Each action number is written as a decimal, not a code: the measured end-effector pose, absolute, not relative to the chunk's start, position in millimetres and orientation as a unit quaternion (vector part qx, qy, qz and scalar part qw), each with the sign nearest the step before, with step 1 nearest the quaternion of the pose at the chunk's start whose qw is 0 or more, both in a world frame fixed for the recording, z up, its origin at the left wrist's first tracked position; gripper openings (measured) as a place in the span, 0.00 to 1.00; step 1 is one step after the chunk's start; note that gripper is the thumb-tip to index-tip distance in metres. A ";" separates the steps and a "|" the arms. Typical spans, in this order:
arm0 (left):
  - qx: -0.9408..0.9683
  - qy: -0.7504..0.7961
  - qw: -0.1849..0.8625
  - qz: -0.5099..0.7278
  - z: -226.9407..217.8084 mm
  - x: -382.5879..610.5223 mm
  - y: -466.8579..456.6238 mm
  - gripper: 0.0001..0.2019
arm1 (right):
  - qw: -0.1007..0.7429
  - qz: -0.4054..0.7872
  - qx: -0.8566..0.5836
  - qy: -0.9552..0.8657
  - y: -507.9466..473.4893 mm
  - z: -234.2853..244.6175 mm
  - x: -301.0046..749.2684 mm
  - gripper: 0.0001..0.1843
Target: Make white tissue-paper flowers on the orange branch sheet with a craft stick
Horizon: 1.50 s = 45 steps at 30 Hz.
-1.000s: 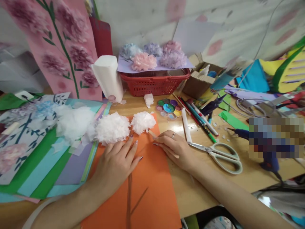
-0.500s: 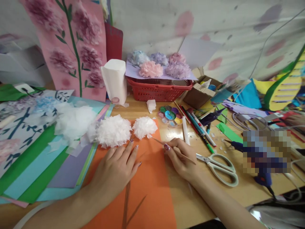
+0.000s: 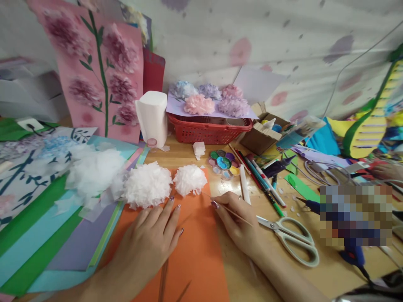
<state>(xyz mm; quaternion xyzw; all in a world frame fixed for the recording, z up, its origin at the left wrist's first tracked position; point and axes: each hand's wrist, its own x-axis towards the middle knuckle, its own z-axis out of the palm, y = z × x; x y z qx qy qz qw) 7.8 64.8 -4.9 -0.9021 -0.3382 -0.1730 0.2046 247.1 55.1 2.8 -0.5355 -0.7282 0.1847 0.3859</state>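
My left hand lies spread on the orange paper, its fingertips close to the larger white tissue-paper flower. A smaller white tissue-paper flower sits to its right, at the top of the sheet. Pinched in my right hand is a thin wooden stick, pointing up and left toward the smaller flower's lower edge. I cannot tell whether its tip touches the sheet. Dark brown lines run down the lower part of the paper.
Scissors lie right of my right hand, beyond them a blue glue gun, partly blurred out. Paint palette and pens are behind. A red basket bears coloured flowers. Loose white tissue covers papers at left. Another person's hand shows far right.
The view has tilted up, so everything sits lower in the picture. The stick stays in my right hand, its angle slightly changed. My left hand remains flat on the paper.
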 end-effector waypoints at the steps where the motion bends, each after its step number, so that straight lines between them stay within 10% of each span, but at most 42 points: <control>1: -0.903 -0.336 0.205 -0.172 -4.4 7.9 65.2 0.16 | 0.382 0.183 -0.526 -0.737 55.6 2.3 247.4 0.07; 45: -0.901 -0.403 0.143 -0.070 5.7 59.2 73.3 0.22 | 0.365 0.156 -0.435 -0.808 57.2 6.8 258.9 0.18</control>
